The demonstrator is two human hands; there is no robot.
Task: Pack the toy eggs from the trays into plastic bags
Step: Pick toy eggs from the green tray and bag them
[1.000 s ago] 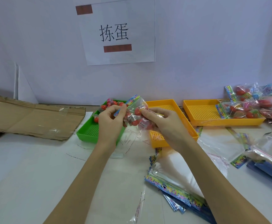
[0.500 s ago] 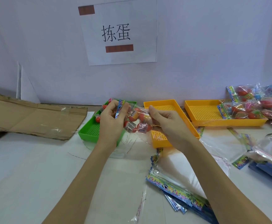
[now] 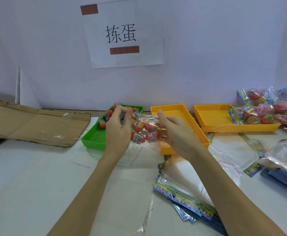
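Observation:
Both hands hold up a clear plastic bag [image 3: 143, 128] with several red toy eggs inside, above the table between the trays. My left hand [image 3: 118, 126] grips the bag's printed top end. My right hand [image 3: 171, 128] pinches its other end. Behind my left hand, a green tray [image 3: 95, 137] holds several loose red toy eggs [image 3: 107, 114] at its far end. An orange tray [image 3: 176, 114] lies behind my right hand; its near part is hidden.
A second orange tray [image 3: 212, 120] at the right carries filled bags [image 3: 251, 116], with more piled beyond. Empty printed bags [image 3: 182, 189] lie stacked in front of me and at the right edge [image 3: 286, 155]. Flattened cardboard [image 3: 32, 125] lies at left.
The bag has turned and dropped slightly between my hands. My left hand's fingers curled over the printed end and my right hand shifted its grip on the other end.

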